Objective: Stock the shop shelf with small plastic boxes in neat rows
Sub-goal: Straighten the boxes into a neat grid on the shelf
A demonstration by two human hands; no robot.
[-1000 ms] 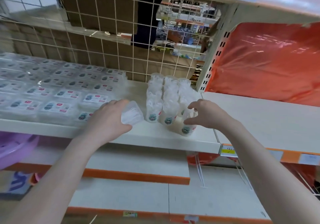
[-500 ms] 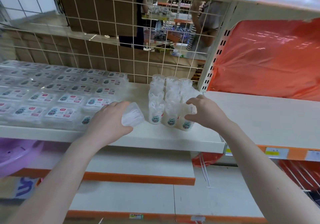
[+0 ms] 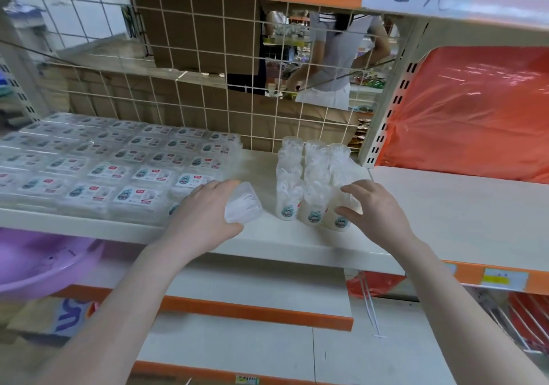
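Gripping one clear box (image 3: 242,205) in our left hand (image 3: 205,215), we rest spread right hand (image 3: 375,206) fingers against the front cup (image 3: 338,216) on the shelf (image 3: 285,245).

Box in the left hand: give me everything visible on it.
The small plastic box is clear, rounded-cornered, and packed with thin white pieces that can't be made out. It is tilted, one end aimed at the cup rows. The left hand grips its near side from the left and covers part of it. It sits over the shelf's front gap; whether it touches the shelf is unclear. No label shows.
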